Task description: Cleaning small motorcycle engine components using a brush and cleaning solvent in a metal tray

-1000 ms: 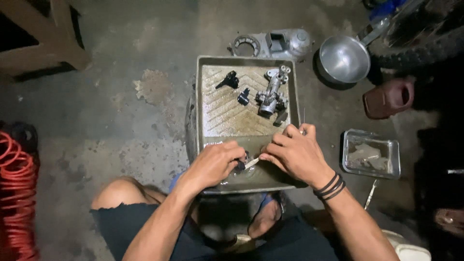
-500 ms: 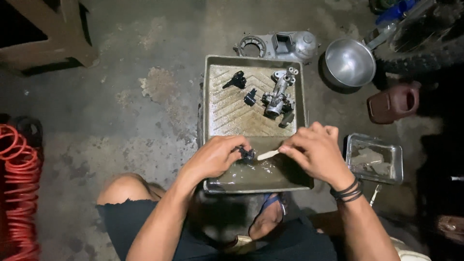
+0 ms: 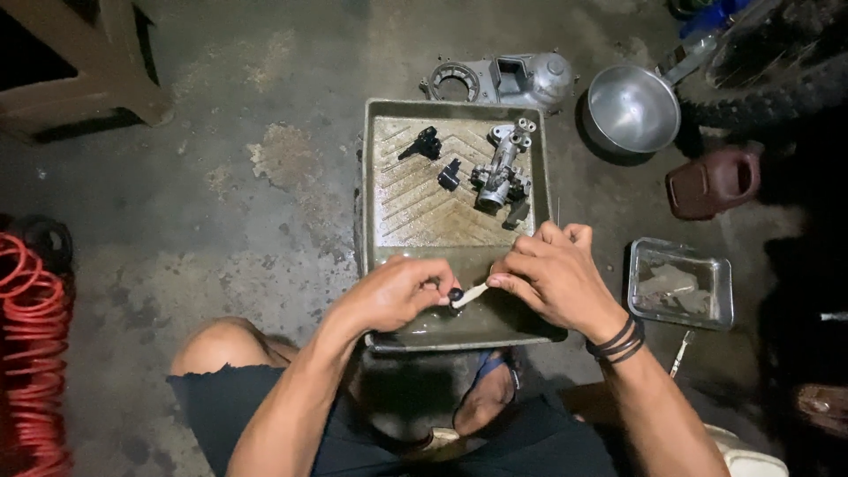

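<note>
Far left edge: coiled red air hose [image 3: 31, 353] on the bare concrete floor [image 3: 221, 221], with a wide stretch of open floor between it and the tray. Top left corner: wooden stool leg [image 3: 106, 62], well apart from the work. Centre: rectangular grey metal wash tray [image 3: 367, 221] with ribbed upper bed, shallow liquid pooled at the near end. Left hand [image 3: 389, 296] closed, fingertips pinching a small black part [image 3: 455, 294] over the pooled end, just inside the tray's near rim. Right hand [image 3: 552, 278] closed around a pale brush handle [image 3: 470, 294], tip touching the black part. On the ribbed bed, apart from both hands: two small black fittings [image 3: 424, 143] and a grey cast-metal carburettor body [image 3: 499, 172]. Behind the tray's far rim: silver engine cover [image 3: 499, 81]. Right of tray: round aluminium pan [image 3: 629, 110], brown plastic jug [image 3: 714, 181], clear square container [image 3: 678, 283] just beside the right wrist. Right edge crowded, dark.
</note>
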